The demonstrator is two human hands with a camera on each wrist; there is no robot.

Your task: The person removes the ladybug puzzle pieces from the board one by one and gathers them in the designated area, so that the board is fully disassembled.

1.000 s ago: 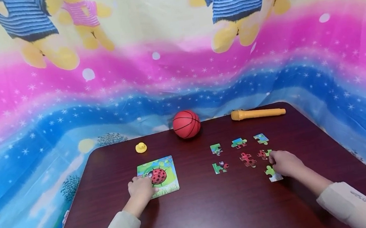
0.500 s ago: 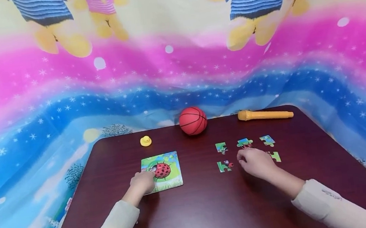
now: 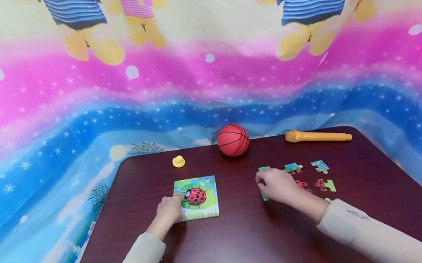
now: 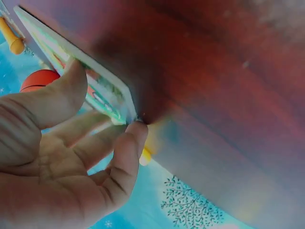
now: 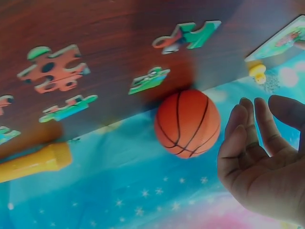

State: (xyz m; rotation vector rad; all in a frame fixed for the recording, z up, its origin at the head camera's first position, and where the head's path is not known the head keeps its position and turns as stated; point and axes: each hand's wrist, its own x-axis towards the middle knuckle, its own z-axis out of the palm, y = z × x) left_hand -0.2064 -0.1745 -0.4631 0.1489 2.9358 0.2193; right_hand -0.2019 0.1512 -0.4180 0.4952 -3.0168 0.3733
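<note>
A square ladybug picture board (image 3: 207, 210) lies on the dark red table at left. My left hand (image 3: 169, 209) rests at its left side, index finger extended over the picture. In the left wrist view the thumb (image 4: 74, 83) touches the board's face and the little finger its corner. My right hand (image 3: 277, 184) hovers over the left column of loose jigsaw pieces, fingers loosely bent and holding nothing. Beneath it, in the right wrist view, are a green piece with the ladybug's head (image 5: 198, 36) and a smaller green piece (image 5: 148, 82). A red spotted piece (image 5: 56, 70) lies beside them.
Further right lie a blue-green corner piece (image 3: 319, 166) and a red-green edge piece (image 3: 325, 185). Along the back edge stand a yellow rubber duck (image 3: 178, 161), a red toy basketball (image 3: 233, 140) and a yellow toy microphone (image 3: 319, 136). A printed cloth hangs behind the table.
My right hand has moved left across the loose pieces, from the right column to the left one. The left hand stays at the board, its index finger now extended. The head view has shifted.
</note>
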